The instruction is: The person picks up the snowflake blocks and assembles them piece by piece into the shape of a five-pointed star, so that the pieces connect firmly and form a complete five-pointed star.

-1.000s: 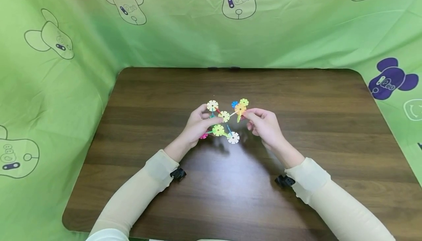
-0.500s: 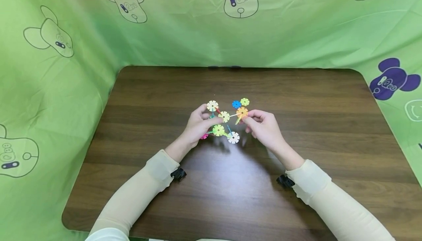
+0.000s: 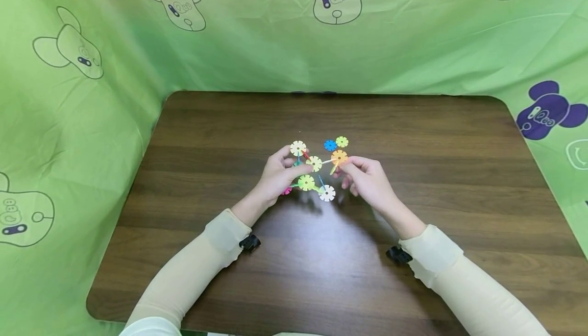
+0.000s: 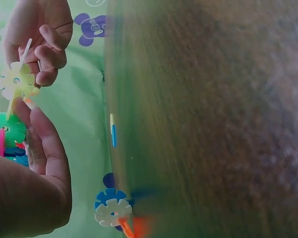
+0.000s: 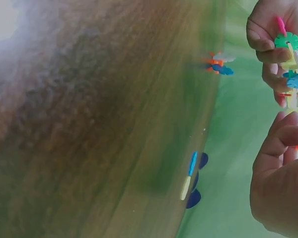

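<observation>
Table, one: dark wood grain.
My left hand: thumb and fingers pinching the cluster above mid-table.
My right hand: thumb and fingers pinching the orange disc by its edge.
Cluster: notched discs, mixed colours, joined by sticks.
Orange disc: just right of the cluster.
Blue disc, lime disc: side by side, beyond.
Pale stick: between cluster and orange disc.

One left hand, one right hand, two black wrist cameras, one worktop; in the head view, seven notched discs largely visible plus one pink disc partly hidden.
</observation>
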Available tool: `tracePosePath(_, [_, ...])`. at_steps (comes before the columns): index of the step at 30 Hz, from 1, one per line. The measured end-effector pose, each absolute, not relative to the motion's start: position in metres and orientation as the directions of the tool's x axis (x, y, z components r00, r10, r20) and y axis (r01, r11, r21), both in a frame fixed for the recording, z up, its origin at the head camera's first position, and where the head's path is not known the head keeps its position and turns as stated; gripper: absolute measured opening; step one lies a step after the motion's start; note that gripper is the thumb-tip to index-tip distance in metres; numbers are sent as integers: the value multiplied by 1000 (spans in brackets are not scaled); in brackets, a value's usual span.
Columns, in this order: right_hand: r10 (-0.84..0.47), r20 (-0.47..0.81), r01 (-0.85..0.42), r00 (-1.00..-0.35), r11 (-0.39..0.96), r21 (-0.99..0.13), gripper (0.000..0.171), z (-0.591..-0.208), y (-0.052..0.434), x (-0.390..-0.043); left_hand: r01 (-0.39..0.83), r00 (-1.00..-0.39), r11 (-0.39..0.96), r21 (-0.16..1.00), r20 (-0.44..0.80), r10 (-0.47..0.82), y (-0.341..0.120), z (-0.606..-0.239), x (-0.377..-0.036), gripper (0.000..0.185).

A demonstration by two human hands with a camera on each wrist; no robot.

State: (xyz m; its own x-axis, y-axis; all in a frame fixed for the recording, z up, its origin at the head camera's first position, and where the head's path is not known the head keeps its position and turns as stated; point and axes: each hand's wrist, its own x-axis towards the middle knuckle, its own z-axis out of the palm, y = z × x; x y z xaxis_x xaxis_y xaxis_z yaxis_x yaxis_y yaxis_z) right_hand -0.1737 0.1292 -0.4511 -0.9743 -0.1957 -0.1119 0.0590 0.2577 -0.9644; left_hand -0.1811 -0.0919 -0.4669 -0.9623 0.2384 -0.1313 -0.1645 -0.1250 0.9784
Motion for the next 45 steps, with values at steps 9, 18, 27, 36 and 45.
tracePosePath(9, [-111, -98, 79, -989, 158, -984, 20, -457, 125, -172, -170, -962, -136, 976, -135, 236, -91, -467, -181, 50])
tracePosePath(18, [-117, -96, 93, -988, 33, -995, 17, -460, 125, -174, -140, -964, -109, 984, -111, 243, -91, -468, -179, 47])
tracePosePath(27, [-153, -91, 99, -984, -45, -994, 19, -461, 125, -172, -110, -969, -119, 987, -80, 234, -91, -470, -180, 44])
tracePosePath(36, [-173, -86, 98, -981, -66, -993, 17, -458, 124, -171, -87, -970, -111, 990, -59, 235, -90, -468, -178, 36])
tracePosePath(45, [-195, -126, 106, -973, 112, -988, 39, -455, 127, -170, -76, -989, -218, 973, -45, 144, -86, -468, -177, 39])
